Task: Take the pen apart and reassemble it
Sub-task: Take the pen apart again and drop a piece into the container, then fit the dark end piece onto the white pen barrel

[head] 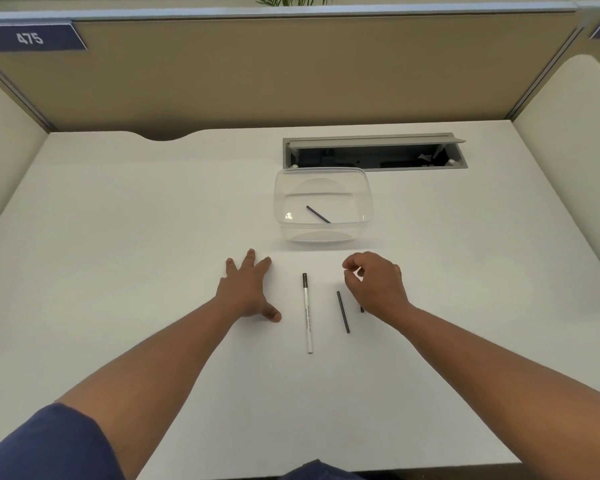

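A white pen barrel [307, 315] with a dark upper end lies lengthwise on the white desk between my hands. To its right lies a loose dark rod [343, 311], a pen part. A small dark piece [362, 309] peeks out from under my right hand. My left hand [248, 289] rests flat on the desk left of the barrel, fingers spread, holding nothing. My right hand [376, 282] hovers just right of the rod with fingers loosely curled and thumb near the forefinger; nothing shows in it.
A clear plastic container [368, 202] stands beyond my hands with one dark rod [318, 214] inside. Behind it an open cable hatch [374, 152] is set into the desk. Beige partitions wall the desk on three sides.
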The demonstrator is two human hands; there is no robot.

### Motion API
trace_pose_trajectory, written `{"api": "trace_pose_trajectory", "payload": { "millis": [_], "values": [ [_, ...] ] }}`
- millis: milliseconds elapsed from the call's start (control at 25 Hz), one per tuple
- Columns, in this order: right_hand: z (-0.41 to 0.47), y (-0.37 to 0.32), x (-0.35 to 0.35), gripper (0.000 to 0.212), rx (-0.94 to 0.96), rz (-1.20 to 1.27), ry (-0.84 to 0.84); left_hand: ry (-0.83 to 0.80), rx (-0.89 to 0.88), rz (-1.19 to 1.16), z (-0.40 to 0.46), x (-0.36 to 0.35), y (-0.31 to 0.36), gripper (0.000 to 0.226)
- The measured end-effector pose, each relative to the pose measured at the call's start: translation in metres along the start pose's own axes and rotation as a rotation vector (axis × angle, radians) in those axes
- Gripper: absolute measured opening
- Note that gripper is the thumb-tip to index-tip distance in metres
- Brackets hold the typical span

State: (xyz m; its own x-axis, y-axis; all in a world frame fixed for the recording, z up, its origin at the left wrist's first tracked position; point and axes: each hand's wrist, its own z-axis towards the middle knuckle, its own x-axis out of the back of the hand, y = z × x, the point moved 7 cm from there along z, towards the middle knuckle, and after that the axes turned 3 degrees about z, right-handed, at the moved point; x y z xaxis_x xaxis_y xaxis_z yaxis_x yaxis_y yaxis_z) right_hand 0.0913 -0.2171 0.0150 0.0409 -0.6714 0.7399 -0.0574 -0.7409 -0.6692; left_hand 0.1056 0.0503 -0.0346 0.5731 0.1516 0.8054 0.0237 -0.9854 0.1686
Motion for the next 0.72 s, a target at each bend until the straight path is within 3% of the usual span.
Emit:
{"api": "trace_pose_trajectory", "payload": {
  "millis": [160, 280, 440, 600, 720],
  "values": [
    [-0.026, 0.012, -0.012, 0.011, -0.041, 0.017, -0.068, 0.081, -0.009, -0.066, -0.012, -0.007, -0.002, 0.117],
    [-0.039, 0.017, -0.019, 0.008, -0.079, -0.047, -0.104, 0.144, -0.033, -0.149, -0.024, -0.018, 0.001, 0.086],
    [-0.052, 0.027, -0.027, 0.008, -0.183, -0.098, -0.163, 0.233, -0.237, -0.172, -0.046, -0.032, 0.024, 0.054],
    [-0.059, 0.028, -0.034, 0.02, -0.236, -0.163, -0.191, 0.236, -0.543, 0.086, -0.067, -0.046, 0.066, 0.06],
    [-0.061, 0.028, -0.036, 0.024, -0.245, -0.191, -0.186, 0.186, -0.639, 0.259, -0.071, -0.051, 0.084, 0.073]
  ]
}}
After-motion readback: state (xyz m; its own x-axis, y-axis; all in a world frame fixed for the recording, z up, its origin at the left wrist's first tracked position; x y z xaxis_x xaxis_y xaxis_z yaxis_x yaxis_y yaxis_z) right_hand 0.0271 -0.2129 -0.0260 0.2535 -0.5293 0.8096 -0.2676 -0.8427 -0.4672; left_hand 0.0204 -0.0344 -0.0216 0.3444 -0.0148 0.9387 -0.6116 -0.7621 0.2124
